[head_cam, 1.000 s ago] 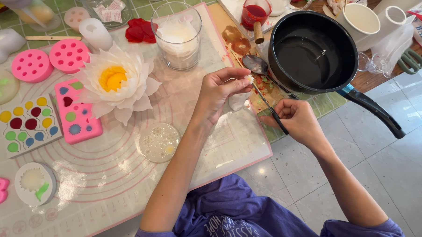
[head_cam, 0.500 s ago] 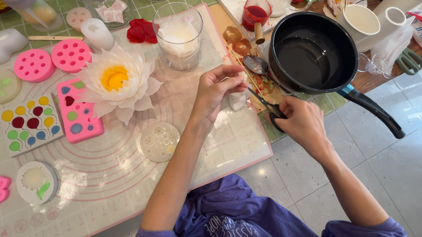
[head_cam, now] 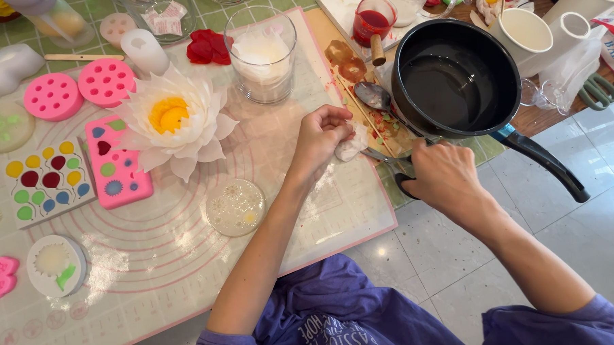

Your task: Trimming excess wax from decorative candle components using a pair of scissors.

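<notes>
My left hand (head_cam: 323, 136) pinches a small white lump of wax (head_cam: 352, 145) over the right edge of the round-marked silicone mat (head_cam: 188, 265). My right hand (head_cam: 443, 176) grips black-handled scissors (head_cam: 388, 159) whose blades point left toward the lump, low beside the black saucepan (head_cam: 453, 79). A metal spoon (head_cam: 372, 95) lies just beyond the hands. A white wax flower with a yellow centre (head_cam: 172, 119) sits on the mat to the left.
A glass jar of white wax (head_cam: 262, 55) stands behind my left hand. Pink and multicoloured moulds (head_cam: 113, 169) lie on the left. A round clear mould (head_cam: 235, 207) sits on the mat. A cup of red liquid (head_cam: 373, 20) and white cups (head_cam: 523, 36) stand at the back right.
My right hand has dropped toward the table and closer to the saucepan, bringing the scissors lower. My left hand stays on the white lump, shifted slightly.
</notes>
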